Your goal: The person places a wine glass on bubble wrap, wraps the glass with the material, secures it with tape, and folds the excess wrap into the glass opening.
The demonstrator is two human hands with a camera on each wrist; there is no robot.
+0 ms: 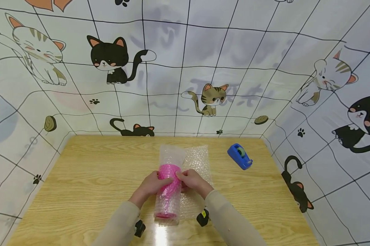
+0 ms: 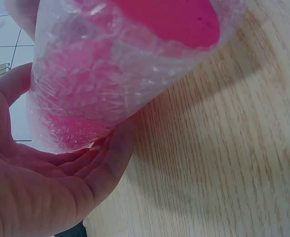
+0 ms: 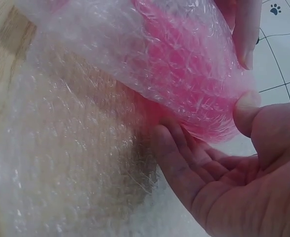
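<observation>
A bright pink cylinder (image 1: 169, 169), rolled in clear bubble wrap (image 1: 200, 160), lies lengthwise in front of me in the head view. Its flat pink end (image 2: 184, 22) shows through the wrap in the left wrist view. My left hand (image 1: 151, 186) grips the roll from the left, thumb across the top and fingers curled beneath. On the other side my right hand (image 1: 195, 180) holds the roll's edge, its thumb on the wrapped surface and its fingers (image 3: 172, 153) curled underneath. A flat stretch of wrap (image 3: 75, 143) extends rightward from under the roll.
A blue tape dispenser (image 1: 239, 157) stands to the right, toward the back of the wooden table (image 1: 105, 171). Cat-patterned sheeting (image 1: 166, 78) hangs behind the table and along both sides.
</observation>
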